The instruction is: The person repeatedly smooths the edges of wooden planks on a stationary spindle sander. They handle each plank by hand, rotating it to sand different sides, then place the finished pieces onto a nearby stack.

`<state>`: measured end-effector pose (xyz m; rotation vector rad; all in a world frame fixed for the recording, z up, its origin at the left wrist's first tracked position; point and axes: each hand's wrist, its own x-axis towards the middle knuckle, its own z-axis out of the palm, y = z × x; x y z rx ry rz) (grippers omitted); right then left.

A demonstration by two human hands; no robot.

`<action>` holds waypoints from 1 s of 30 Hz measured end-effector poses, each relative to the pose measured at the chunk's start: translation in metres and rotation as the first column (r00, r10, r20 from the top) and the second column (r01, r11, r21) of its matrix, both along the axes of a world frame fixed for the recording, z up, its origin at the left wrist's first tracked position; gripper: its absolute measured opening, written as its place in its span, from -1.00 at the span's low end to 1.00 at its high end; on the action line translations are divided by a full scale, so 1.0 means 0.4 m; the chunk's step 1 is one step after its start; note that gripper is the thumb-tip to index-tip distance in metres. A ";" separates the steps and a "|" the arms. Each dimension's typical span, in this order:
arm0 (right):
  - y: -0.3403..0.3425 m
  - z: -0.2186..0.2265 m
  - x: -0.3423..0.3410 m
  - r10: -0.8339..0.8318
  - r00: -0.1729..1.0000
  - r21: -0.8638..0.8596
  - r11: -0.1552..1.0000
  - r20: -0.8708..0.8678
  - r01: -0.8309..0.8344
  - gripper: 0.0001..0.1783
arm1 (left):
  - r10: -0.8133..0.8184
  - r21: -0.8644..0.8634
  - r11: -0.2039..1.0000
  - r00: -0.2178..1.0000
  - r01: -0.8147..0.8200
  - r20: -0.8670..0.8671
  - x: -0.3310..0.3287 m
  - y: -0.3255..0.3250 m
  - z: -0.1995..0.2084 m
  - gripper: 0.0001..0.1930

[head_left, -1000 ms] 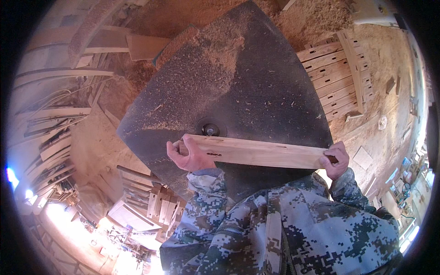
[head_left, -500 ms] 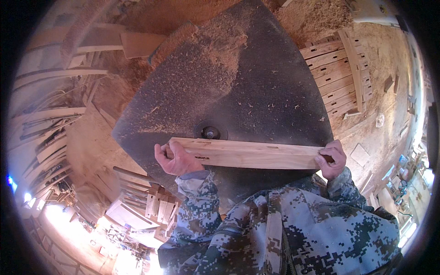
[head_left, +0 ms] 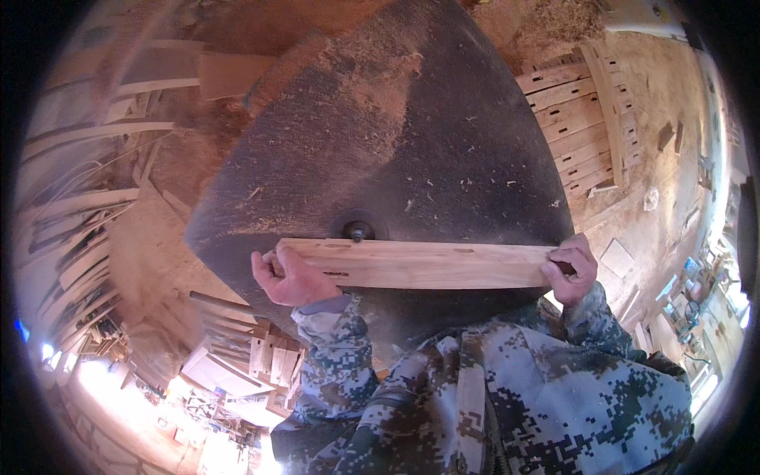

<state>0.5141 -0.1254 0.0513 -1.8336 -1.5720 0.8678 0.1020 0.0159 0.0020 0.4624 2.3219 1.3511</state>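
A pale wooden board (head_left: 427, 265) with slots cut in it lies crosswise over the near part of a dark machine table (head_left: 483, 166). My left hand (head_left: 294, 277) is closed round its left end, thumb and fingers gripping the edge. At the right end my right hand (head_left: 571, 271) pinches the board between thumb and curled fingers. The board's far edge lies against or very close to a round cutter spindle (head_left: 359, 229) that stands up through the table. Whether the edge touches the cutter I cannot tell.
Sawdust and shavings (head_left: 380, 79) cover the table's far part. Slotted boards (head_left: 582, 127) are stacked beyond the table on the right. Curved wooden pieces (head_left: 83, 253) lean in rows at the left, and more cut wood (head_left: 273, 352) is piled at the lower left.
The board and my left hand have shifted slightly left in the picture along the spindle. My right hand keeps its hold on the right end. Both grips are unchanged.
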 end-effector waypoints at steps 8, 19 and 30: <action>0.058 0.009 -0.046 0.014 1.000 0.012 1.000 -0.018 -0.013 -0.75 | 0.011 -0.009 1.000 0.999 -0.011 -0.040 -0.049 0.008 0.019 -0.33; 0.177 0.018 -0.145 0.129 0.991 0.089 0.988 -0.031 -0.126 -0.74 | 0.062 -0.088 0.994 0.994 -0.071 -0.095 -0.162 0.029 0.046 -0.32; 0.226 0.023 -0.194 0.182 0.981 0.117 0.978 -0.063 -0.174 -0.73 | 0.128 -0.089 0.987 0.991 -0.132 -0.044 -0.227 0.015 0.054 -0.43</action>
